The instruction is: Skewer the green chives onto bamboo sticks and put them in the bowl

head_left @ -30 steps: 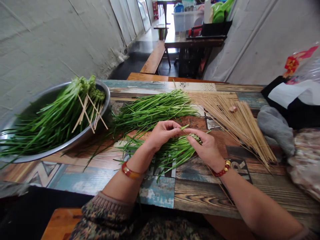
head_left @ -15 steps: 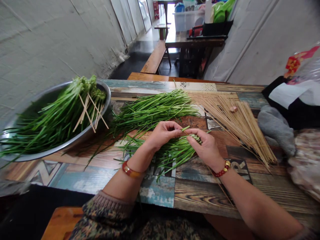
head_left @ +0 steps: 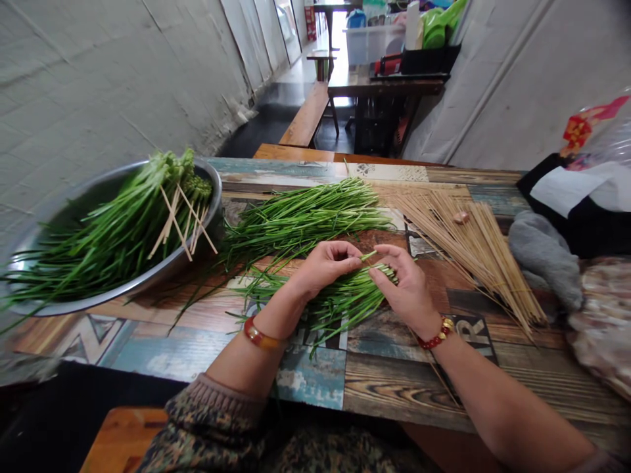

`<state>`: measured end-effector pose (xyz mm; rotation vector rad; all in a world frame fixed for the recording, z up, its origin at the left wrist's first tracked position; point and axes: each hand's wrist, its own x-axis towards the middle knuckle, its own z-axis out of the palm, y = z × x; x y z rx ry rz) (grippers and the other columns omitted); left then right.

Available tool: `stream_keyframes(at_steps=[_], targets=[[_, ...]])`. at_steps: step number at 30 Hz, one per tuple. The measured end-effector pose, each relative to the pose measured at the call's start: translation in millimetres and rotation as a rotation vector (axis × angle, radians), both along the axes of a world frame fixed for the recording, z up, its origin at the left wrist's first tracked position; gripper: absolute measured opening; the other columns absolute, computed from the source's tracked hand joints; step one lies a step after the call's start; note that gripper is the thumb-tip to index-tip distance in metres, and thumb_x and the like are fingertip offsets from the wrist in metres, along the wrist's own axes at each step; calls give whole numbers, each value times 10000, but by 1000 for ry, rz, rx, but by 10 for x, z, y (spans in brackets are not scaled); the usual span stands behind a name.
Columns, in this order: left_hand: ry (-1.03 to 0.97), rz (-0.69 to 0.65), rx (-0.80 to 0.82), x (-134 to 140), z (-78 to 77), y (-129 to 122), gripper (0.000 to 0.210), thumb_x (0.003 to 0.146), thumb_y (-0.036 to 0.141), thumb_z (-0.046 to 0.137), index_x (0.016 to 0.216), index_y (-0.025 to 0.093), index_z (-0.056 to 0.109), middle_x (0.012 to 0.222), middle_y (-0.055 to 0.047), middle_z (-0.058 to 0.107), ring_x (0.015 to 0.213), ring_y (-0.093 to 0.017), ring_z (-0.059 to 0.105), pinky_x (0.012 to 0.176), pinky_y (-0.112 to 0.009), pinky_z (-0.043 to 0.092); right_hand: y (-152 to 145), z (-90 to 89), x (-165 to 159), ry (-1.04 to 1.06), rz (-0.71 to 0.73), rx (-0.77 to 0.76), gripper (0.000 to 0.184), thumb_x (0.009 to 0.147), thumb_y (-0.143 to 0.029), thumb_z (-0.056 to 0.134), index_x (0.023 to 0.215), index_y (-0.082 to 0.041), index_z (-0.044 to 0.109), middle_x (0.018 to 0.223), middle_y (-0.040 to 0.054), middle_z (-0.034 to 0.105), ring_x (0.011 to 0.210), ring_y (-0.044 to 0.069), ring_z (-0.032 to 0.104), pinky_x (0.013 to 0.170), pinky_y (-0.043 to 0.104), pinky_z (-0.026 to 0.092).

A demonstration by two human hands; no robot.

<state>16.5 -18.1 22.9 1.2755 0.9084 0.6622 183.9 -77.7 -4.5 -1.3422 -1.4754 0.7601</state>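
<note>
A green chive stalk is pinched between the thumb and forefinger of my left hand (head_left: 328,266), its pale end pointing right. My right hand (head_left: 407,286) is closed on a thin bamboo skewer (head_left: 444,378), whose lower part runs out below the wrist toward the table's near edge. Where the skewer meets the stalk, the fingers partly hide it. Beneath both hands lies a small bunch of chives (head_left: 340,312), cut ends at the right hand. Just beyond, a larger pile of chives (head_left: 305,217) rests on the table.
At left stands a metal basin (head_left: 217,197) with chives and several skewered bunches. Loose bamboo skewers (head_left: 473,249) fan out at right, a small brownish piece (head_left: 461,217) on them. Farther right are a grey cloth (head_left: 542,253) and a plastic bag (head_left: 604,315) with pale contents.
The right forefinger has straightened and lifted away from the left fingertips, near the stalk's end. Both hands otherwise stay in place; the view has shifted slightly.
</note>
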Motion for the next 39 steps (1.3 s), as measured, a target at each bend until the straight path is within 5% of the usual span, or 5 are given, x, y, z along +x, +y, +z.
stream_keyframes(at_steps=[14,19,26,34,39], targets=[[40,-13,27,20,12,-8,296,672,382,706,714,92,668,632,-4,585,585,-80,458,583,-211,348,-15,28,3,-88,61,30,343,841,-286,560,1176,-218,526,890,31,669,792,167,631,771,304,494],[48,-71,117,45,-11,-18,310,693,401,682,671,94,640,671,-23,586,637,-99,475,611,-216,368,-10,7,-5,-116,-10,51,174,817,-306,594,963,-218,560,908,46,669,836,187,638,770,313,504],[180,-158,235,6,-36,11,299,768,381,595,700,94,644,628,-6,547,591,-88,439,546,-194,349,15,-65,21,-34,41,20,302,840,-364,575,1102,-217,544,1020,69,662,900,192,634,805,333,504],[324,-193,403,13,-68,-2,260,807,312,552,708,103,672,660,-23,628,624,-114,515,592,-208,393,21,-58,-31,-111,17,-46,202,868,-362,521,915,-187,610,856,50,672,788,189,623,722,308,481],[382,38,528,-68,-73,92,199,808,262,569,858,123,703,868,-77,702,791,-160,612,725,-243,443,34,-67,-43,-93,11,-47,180,855,-333,523,898,-189,621,855,44,676,777,186,622,725,305,475]])
